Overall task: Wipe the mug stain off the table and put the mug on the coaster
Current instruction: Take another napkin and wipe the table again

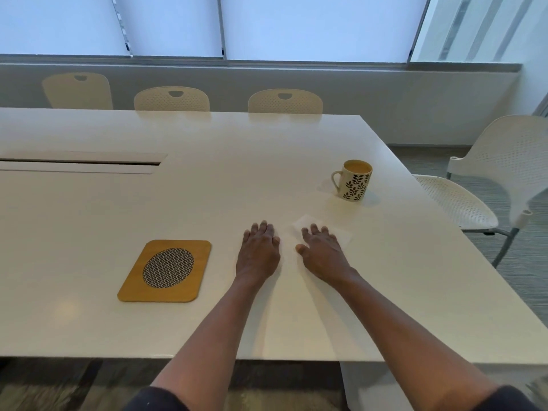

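Two bare forearms are reaching out from dark sleeves over the near edge of the long white table (pixel 89 321). Both hands are lying palm down on the tabletop, side by side and a little apart. The left hand (pixel 258 253) is resting flat on bare table, its fingers extended and lying close together, holding nothing. The right hand (pixel 321 253) is lying just to its right, fingers slightly spread, and its fingertips (pixel 314 229) are pressing down on one thin white paper tissue (pixel 344 235) that is showing past them on the far and right sides; it is covering the tissue, not pinching it.

To the left of the left hand, one square yellow-brown wooden coaster (pixel 165 270) with a dark woven oval centre is lying flat, with nothing on it.

Farther off and to the right of the right hand, well beyond its fingertips, one cream ceramic mug (pixel 354 180) with a dark leaf pattern is standing upright on the table, handle pointing left, holding a light brown drink. I cannot make out a stain.

Four white perforated plastic chairs are standing around: three at the far side (pixel 284 101), one at the right end (pixel 489 185).
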A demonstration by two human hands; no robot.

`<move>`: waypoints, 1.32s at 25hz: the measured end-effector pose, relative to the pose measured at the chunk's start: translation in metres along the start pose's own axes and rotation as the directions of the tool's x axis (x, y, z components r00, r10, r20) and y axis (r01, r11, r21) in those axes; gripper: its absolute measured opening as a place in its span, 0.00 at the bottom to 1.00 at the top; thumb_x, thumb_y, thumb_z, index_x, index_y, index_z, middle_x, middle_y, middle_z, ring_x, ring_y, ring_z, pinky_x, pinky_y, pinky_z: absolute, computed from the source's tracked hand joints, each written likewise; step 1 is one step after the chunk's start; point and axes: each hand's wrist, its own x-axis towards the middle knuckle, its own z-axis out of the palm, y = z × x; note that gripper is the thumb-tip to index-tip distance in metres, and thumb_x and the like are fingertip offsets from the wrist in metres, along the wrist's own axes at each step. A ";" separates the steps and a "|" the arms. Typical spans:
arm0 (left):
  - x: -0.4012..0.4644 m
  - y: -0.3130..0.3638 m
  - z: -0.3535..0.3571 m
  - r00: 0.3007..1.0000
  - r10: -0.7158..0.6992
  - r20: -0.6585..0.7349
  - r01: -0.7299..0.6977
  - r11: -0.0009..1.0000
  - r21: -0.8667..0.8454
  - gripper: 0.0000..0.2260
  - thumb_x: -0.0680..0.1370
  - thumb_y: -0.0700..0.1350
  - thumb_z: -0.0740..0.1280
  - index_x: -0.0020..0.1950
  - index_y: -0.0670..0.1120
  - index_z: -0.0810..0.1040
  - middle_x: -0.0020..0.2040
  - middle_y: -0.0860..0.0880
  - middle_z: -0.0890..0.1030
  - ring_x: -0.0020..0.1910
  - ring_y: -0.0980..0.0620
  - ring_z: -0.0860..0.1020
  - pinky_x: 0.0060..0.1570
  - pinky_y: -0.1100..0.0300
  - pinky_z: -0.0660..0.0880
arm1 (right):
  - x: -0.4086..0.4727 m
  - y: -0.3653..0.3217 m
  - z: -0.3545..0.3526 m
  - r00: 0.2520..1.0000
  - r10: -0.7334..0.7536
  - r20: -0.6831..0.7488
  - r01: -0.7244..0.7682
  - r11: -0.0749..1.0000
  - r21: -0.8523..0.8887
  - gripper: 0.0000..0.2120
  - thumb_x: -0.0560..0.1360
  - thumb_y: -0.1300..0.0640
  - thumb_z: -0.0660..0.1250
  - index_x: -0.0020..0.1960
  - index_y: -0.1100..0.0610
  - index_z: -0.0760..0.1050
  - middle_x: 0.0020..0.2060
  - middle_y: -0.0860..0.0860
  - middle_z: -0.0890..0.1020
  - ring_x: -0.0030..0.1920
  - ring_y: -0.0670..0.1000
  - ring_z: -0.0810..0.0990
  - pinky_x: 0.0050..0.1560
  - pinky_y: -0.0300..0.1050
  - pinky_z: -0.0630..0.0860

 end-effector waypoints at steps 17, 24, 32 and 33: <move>-0.003 0.001 0.001 1.000 0.028 -0.006 -0.027 0.997 0.076 0.22 0.85 0.45 0.50 0.79 0.41 0.59 0.81 0.44 0.58 0.80 0.45 0.53 0.78 0.52 0.47 | -0.112 0.035 -0.005 0.981 -0.191 -0.047 0.192 0.981 0.033 0.22 0.84 0.59 0.55 0.78 0.51 0.61 0.77 0.45 0.61 0.78 0.43 0.54 0.74 0.36 0.49; -0.003 0.001 0.002 1.000 0.021 -0.011 -0.019 0.995 0.097 0.22 0.85 0.45 0.50 0.79 0.42 0.58 0.81 0.44 0.57 0.80 0.46 0.53 0.78 0.53 0.47 | -0.102 0.051 -0.010 0.986 -0.153 -0.059 0.154 0.988 0.009 0.23 0.84 0.60 0.54 0.78 0.49 0.61 0.77 0.43 0.61 0.78 0.42 0.55 0.74 0.38 0.52; -0.003 0.001 0.005 1.000 0.005 -0.011 -0.004 0.994 0.112 0.23 0.85 0.45 0.50 0.80 0.42 0.58 0.81 0.46 0.57 0.80 0.47 0.52 0.78 0.54 0.46 | -0.060 0.088 -0.028 0.998 -0.030 -0.060 0.026 0.997 -0.069 0.24 0.83 0.59 0.55 0.78 0.48 0.62 0.77 0.46 0.62 0.78 0.52 0.57 0.77 0.52 0.55; -0.002 0.001 0.006 1.000 0.002 -0.012 -0.001 0.994 0.113 0.23 0.85 0.46 0.50 0.80 0.42 0.58 0.81 0.46 0.57 0.80 0.47 0.52 0.78 0.54 0.46 | -0.054 0.095 -0.034 0.998 0.009 -0.066 -0.015 0.995 -0.100 0.24 0.83 0.58 0.56 0.77 0.46 0.62 0.77 0.45 0.63 0.78 0.54 0.59 0.76 0.55 0.58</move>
